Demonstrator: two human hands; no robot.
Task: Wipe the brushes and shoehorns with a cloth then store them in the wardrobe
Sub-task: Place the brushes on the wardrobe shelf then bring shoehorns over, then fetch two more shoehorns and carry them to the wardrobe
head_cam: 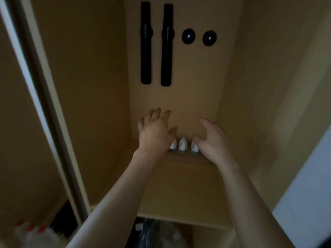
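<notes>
Three small white brushes (pixel 182 145) stand in a row at the back of a wooden wardrobe shelf (pixel 180 190), bristles pointing down. My left hand (pixel 155 131) hovers just left of them with fingers spread, holding nothing. My right hand (pixel 209 138) hovers at their right with loosely curved fingers, partly covering the rightmost brush. Two long black shoehorns (pixel 146 43) hang upright on the back panel above. No cloth is in view.
Two round black holders (pixel 188 36) sit on the back panel right of the shoehorns. Wardrobe side walls close in left and right. A sliding door frame (pixel 35 97) runs down the left. Bottles with red caps (pixel 30 230) stand at lower left, bagged items below the shelf.
</notes>
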